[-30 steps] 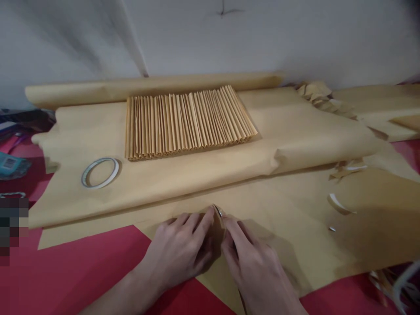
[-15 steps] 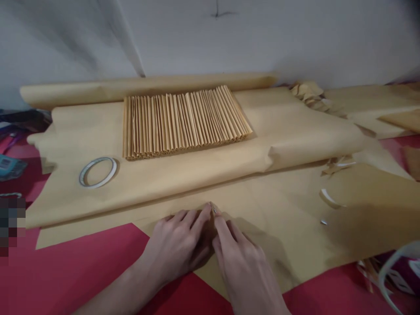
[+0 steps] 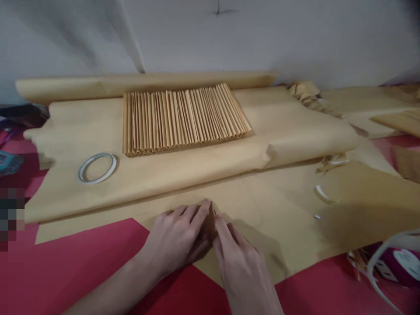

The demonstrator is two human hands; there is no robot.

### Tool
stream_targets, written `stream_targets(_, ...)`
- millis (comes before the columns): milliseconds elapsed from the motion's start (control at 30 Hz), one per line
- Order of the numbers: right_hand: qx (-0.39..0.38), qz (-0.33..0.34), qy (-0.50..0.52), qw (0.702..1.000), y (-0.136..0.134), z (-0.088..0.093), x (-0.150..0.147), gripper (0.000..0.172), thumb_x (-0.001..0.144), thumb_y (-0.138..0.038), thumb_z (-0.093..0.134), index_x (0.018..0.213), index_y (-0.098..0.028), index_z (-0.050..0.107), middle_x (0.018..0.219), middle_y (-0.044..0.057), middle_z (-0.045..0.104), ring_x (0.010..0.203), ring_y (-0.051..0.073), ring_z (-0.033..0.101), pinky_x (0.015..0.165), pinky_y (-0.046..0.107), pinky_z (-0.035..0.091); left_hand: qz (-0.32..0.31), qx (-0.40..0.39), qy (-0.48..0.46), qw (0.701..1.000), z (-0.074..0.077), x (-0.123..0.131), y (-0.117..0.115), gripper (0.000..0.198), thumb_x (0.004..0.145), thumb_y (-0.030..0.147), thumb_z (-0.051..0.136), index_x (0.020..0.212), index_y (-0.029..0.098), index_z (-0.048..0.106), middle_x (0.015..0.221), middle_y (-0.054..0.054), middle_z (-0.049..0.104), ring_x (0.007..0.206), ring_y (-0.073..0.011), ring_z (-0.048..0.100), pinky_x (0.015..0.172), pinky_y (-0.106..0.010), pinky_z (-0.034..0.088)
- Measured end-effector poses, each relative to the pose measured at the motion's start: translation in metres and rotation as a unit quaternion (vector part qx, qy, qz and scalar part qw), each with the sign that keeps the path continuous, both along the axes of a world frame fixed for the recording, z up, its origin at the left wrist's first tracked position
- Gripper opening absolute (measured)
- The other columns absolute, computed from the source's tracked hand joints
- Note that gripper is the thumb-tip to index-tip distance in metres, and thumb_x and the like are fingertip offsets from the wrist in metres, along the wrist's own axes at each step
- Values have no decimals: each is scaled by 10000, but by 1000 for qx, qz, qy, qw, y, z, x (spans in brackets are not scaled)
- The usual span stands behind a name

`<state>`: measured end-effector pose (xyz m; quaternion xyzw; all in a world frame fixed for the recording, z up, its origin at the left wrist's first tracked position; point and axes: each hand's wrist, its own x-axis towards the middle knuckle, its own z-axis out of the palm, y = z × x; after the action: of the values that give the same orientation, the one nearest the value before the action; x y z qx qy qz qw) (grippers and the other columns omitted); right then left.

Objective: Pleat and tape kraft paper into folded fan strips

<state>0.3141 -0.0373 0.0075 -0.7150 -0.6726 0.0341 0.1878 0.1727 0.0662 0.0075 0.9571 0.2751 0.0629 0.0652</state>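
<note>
My left hand (image 3: 179,238) and my right hand (image 3: 241,267) meet at the near edge of a large sheet of brown kraft paper (image 3: 278,205). Both pinch a raised fold of that sheet (image 3: 210,218) between fingers and thumbs. The fold stands up as a small peak between my fingertips. The paper lies on a red surface (image 3: 72,271). Farther back, a stack of accordion-pleated brown paper (image 3: 183,118) rests on another sheet, apart from both hands.
A ring of white tape (image 3: 97,167) lies at the left on the paper. A paper roll (image 3: 144,83) runs along the wall. Peeled tape strips and paper scraps (image 3: 324,192) sit at the right. A white cable and a purple object (image 3: 393,258) are at the lower right.
Both hands stay pinched on the fold, with my right fingers pressing slightly closer to the left. The view has shifted a little; nothing else moved.
</note>
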Motion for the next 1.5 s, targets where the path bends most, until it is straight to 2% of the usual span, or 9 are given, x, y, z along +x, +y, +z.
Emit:
stream_targets(267,-5,-13,19,1000,-10,0,-2,457,930,-9,326,1289,-141,577,929,100,765,598,210,721,492,289,559,-1,17,-3,1000,1,1,-1,487,964,347,550,1391,130,460,956,-64,757,790,-245,727,567,-327,520)
stream_targets(600,-27,-13,43,999,-25,-1,-3,518,928,10,308,1339,-164,570,924,91,765,627,198,723,525,268,568,15,31,-10,999,-2,1,-2,440,986,328,493,1383,138,492,941,-75,761,760,-235,723,514,-304,486)
stream_targets(733,-40,-15,30,999,-31,-3,-4,504,906,22,345,1299,-153,607,949,95,766,640,196,728,518,259,565,16,39,-5,999,-1,1,-2,438,991,341,481,1378,140,514,927,-76,760,752,-231,719,501,-291,469)
stream_targets(933,-28,-15,7,999,-38,-3,-5,488,926,10,344,1304,-131,617,966,104,769,636,192,734,536,254,580,14,35,-1,999,0,0,-2,523,987,435,507,1404,120,517,936,-83,757,757,-248,722,512,-309,481)
stream_targets(1233,10,-19,-1,1000,-46,-4,-6,439,966,-29,332,1273,-104,637,818,91,752,531,191,700,433,249,518,26,19,4,999,0,0,-3,509,987,444,505,1397,144,532,1004,-105,772,813,-252,736,551,-297,506)
stream_targets(1500,21,-24,-22,999,-58,-6,-9,408,1048,-135,283,1235,-110,645,840,96,762,530,186,708,441,252,527,27,23,16,999,1,1,-3,519,993,462,492,1401,144,531,1002,-90,772,822,-256,736,565,-309,514)
